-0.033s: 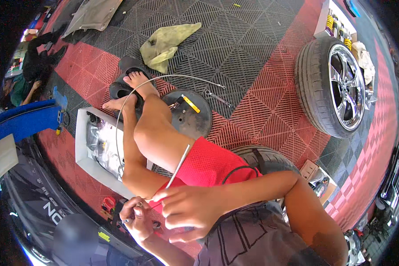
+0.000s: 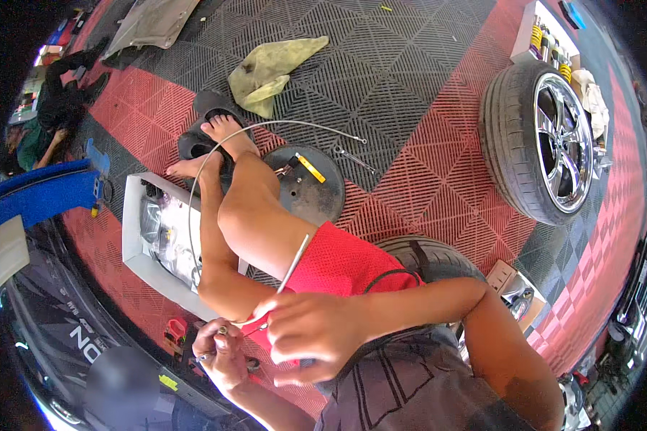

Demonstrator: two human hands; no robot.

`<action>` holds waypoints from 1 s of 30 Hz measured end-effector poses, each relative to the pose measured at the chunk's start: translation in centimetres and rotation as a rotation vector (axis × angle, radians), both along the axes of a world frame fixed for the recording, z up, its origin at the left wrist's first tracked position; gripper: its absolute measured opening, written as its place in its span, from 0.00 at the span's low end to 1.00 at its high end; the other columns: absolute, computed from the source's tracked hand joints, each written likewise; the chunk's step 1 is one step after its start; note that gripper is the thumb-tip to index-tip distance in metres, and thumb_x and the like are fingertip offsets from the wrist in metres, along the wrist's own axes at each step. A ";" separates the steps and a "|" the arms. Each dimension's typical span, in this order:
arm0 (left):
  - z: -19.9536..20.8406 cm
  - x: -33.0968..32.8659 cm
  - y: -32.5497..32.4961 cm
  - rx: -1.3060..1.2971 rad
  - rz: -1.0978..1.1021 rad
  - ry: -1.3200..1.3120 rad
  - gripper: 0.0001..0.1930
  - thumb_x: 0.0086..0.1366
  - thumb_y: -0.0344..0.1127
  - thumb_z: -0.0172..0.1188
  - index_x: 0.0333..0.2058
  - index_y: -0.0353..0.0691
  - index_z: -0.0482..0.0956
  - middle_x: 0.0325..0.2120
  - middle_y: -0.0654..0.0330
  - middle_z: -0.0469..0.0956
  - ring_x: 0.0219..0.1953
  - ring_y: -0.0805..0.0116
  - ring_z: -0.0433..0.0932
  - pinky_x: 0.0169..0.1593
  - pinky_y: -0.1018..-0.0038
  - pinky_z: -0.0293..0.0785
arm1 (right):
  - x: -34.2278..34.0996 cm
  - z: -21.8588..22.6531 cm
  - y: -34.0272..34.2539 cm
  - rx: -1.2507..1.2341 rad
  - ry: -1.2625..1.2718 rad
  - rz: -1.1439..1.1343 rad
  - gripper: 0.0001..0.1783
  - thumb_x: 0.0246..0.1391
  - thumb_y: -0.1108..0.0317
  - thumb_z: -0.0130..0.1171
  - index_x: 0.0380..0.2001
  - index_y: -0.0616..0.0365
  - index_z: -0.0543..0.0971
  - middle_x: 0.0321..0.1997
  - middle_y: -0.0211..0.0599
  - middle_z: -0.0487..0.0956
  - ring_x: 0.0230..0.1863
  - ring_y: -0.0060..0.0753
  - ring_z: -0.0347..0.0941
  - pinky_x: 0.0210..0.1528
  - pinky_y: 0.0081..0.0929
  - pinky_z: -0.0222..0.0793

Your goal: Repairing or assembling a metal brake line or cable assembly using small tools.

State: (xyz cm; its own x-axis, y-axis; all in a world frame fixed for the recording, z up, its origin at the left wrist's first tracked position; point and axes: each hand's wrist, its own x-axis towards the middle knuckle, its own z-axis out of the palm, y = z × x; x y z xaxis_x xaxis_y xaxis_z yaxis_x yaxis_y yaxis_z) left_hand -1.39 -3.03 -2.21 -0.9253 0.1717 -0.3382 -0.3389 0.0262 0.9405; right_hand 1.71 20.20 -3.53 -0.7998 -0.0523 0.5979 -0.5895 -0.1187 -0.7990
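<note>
My left hand is closed at the lower middle, with a small round metal fitting pinched between thumb and fingers. My right hand is closed on a thin pale metal rod, which slants up past my thigh. The fingers of the two hands almost meet, and a thin dark piece shows between them. A braided hose arcs over my feet to a ringed end fitting; its lower part disappears behind my knee. The right fingertips are partly blurred.
A wheel stands at right, near a box of yellow-spring shock absorbers. A white box lies left of my legs. A round black disc carries a yellow tool; a spanner lies beside it. Another person is far left.
My right hand's fingers have shifted slightly around the rod. My left hand has moved a little. The hose lies as before.
</note>
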 end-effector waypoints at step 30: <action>-3.2 -8.9 -3.6 0.170 0.201 0.025 0.11 0.56 0.25 0.64 0.37 0.29 0.74 0.36 0.45 0.79 0.38 0.64 0.80 0.44 0.72 0.76 | -41.7 -40.8 -6.6 1.351 0.012 -0.865 0.10 0.61 0.67 0.43 0.45 0.56 0.64 0.43 0.45 0.73 0.46 0.46 0.72 0.46 0.38 0.69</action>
State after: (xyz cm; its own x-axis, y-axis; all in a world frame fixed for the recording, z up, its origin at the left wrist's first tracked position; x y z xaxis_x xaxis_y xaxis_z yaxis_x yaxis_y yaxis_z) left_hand -10.33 -6.61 -5.45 -0.9541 0.0362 -0.2972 -0.2983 -0.1980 0.9337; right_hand -39.95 13.61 -44.34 -0.8642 -0.0778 0.4971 -0.1076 0.9937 -0.0315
